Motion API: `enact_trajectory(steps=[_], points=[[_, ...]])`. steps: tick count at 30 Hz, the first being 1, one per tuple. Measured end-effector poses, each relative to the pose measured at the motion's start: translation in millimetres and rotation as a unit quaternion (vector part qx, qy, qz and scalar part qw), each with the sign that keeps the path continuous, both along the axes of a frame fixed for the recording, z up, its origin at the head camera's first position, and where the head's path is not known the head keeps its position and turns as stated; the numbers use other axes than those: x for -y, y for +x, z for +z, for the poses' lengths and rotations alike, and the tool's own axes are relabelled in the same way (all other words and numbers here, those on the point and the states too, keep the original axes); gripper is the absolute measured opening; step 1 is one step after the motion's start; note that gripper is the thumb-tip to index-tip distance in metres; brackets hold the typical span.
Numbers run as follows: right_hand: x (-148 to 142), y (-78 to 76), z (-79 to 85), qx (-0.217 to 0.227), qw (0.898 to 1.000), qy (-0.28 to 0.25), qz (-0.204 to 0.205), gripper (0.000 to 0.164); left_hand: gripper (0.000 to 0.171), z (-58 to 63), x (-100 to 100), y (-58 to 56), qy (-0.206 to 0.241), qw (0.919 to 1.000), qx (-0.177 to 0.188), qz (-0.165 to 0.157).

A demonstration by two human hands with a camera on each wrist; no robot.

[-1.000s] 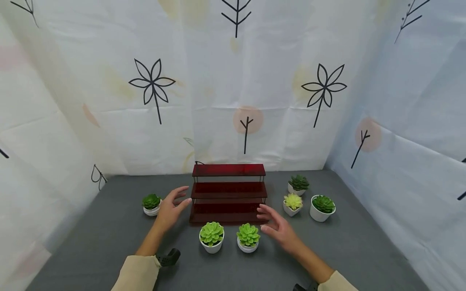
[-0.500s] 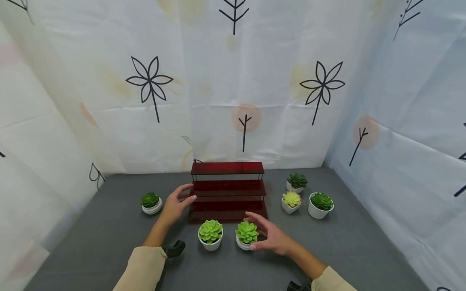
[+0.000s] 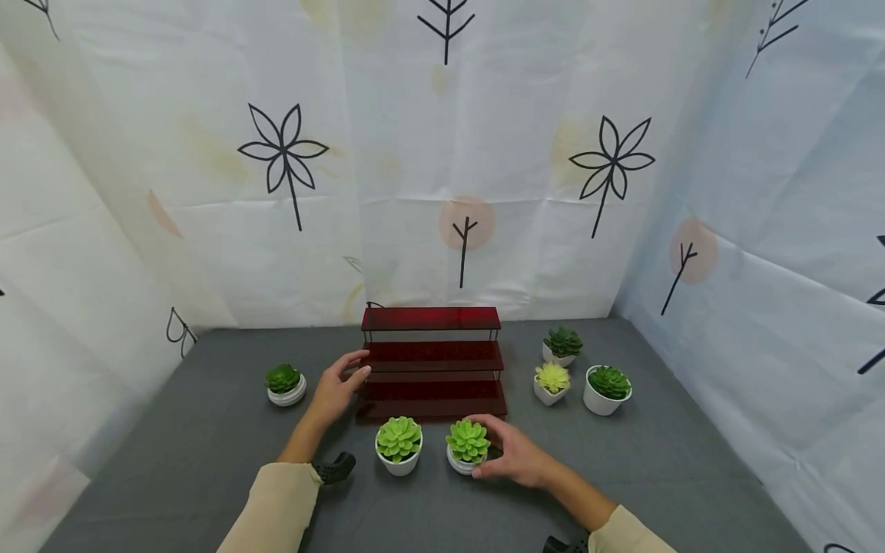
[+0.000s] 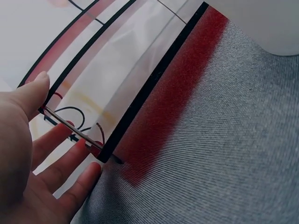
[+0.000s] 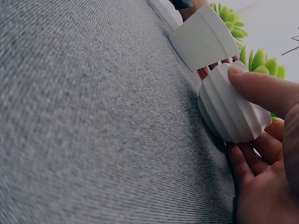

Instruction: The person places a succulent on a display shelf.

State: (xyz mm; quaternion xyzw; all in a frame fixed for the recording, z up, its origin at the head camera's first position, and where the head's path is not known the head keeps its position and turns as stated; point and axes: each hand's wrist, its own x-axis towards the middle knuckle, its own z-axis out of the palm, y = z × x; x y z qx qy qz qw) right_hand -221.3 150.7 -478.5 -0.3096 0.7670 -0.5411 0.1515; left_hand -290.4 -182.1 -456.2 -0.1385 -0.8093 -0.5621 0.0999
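A red tiered display stand (image 3: pixel 432 356) stands at the back middle. Beside its left end is my left hand (image 3: pixel 336 389); in the left wrist view the thumb (image 4: pixel 38 88) lies by a tier's end and the fairly straight fingers are at the side wire. My right hand (image 3: pixel 515 455) holds a small potted succulent (image 3: pixel 467 442) in a ribbed white pot (image 5: pixel 233 105), with the thumb on one side and fingers curled round the other. The pot is at the grey cloth. A second bright green succulent (image 3: pixel 399 444) in a smooth white pot stands just left of it.
A dark green succulent (image 3: pixel 285 384) stands at the left. To the right are a yellow-green succulent (image 3: pixel 551 382), a dark one behind it (image 3: pixel 563 346) and a green one in a round white pot (image 3: pixel 606 389). Patterned white fabric (image 3: pixel 429 153) hangs behind and at the sides.
My right hand has moved left and closed around the ribbed pot. My left hand has moved slightly right, up to the stand's end. The plants and stand stay in place.
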Motion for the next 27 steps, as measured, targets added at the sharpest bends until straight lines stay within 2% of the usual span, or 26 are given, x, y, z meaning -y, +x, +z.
enact_trajectory(steps=[6, 9, 12, 15, 21, 27], points=[[1, -1.0, 0.0, -0.002, 1.000, 0.012, -0.002, 0.062, 0.036, -18.6, 8, -13.8, 0.007, 0.9999, 0.006, 0.007], [1, -1.8, -1.7, -0.003, 1.000, 0.009, -0.002, 0.062, 0.036, -22.1, 9, -15.5, 0.007, 0.9999, 0.007, 0.009], [1, -0.9, -3.0, -0.004, 1.000, 0.003, -0.010, 0.062, 0.036, -19.7, 9, -14.1, 0.007, 0.9998, 0.017, 0.010], [1, 1.7, -1.6, -0.006, 1.000, -0.004, -0.020, 0.062, 0.035, -12.3, 6, -9.3, 0.017, 0.9994, 0.027, 0.010], [5, 9.2, 16.9, -0.028, 0.997, -0.044, -0.049, 0.059, 0.035, 1.5, -1, 0.4, 0.011, 0.9994, 0.030, 0.016], [7, 8.0, 32.9, -0.065, 0.992, -0.039, -0.103, 0.062, 0.035, 5.0, -1, 1.9, -0.002, 0.9986, 0.044, 0.028]])
